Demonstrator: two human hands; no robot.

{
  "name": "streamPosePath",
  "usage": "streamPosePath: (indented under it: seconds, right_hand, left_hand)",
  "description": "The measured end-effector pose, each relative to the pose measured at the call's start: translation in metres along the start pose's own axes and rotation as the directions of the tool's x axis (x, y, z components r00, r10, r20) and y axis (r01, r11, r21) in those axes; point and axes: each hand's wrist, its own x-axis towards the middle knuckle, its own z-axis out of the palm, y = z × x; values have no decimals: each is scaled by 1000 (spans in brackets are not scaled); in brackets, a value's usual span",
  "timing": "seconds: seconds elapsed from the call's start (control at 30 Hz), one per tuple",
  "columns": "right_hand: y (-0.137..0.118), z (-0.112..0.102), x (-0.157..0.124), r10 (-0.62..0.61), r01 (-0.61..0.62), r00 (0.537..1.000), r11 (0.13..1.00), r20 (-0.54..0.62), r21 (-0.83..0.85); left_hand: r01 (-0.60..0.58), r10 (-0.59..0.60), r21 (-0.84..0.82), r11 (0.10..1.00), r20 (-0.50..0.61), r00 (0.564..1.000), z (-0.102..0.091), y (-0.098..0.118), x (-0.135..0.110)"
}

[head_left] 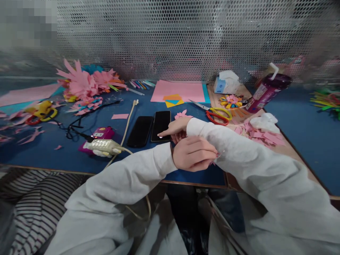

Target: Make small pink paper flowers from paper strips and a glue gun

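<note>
My right hand (176,129) reaches in from the right, crossed over my left arm. Its index fingertip rests on the lower screen of the right-hand black phone (161,122), the other fingers curled under, holding nothing. A second black phone (140,131) lies beside it on the left. My left hand (193,154) lies near the table's front edge below the right wrist, fingers curled round a small pink paper piece (218,155). Both arms wear grey sleeves.
On the blue table (39,152): pink paper flowers (85,83), a pink sheet (180,91), red-and-yellow scissors (218,115), a tissue box (225,82), a purple cup with straw (265,92), pink scraps (261,136), a white plug block with cords (105,146). Striped clothing (32,191) of another person at lower left. A mesh screen (170,35) stands behind.
</note>
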Motion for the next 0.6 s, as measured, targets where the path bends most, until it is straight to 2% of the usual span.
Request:
streamPosePath:
  seconds: [0.1,0.23,0.3,0.47,0.6]
  right_hand:
    - [-1,1,-2,65,-67,997,997,49,29]
    - [0,1,-3,67,-71,996,995,58,70]
    - [0,0,-2,56,-59,997,997,56,51]
    - [0,0,-1,43,-44,998,999,50,17]
    - [0,0,-2,46,-48,996,999,74,26]
  left_hand:
    - [6,-6,-3,1000,-7,1000,0,0,-1]
    - [70,-70,5,998,67,995,-1,1,0]
    - [65,-69,40,997,84,994,-1,2,1]
    - [-41,42,113,993,-5,999,-1,3,3]
    - [-44,46,124,991,-13,999,0,3,5]
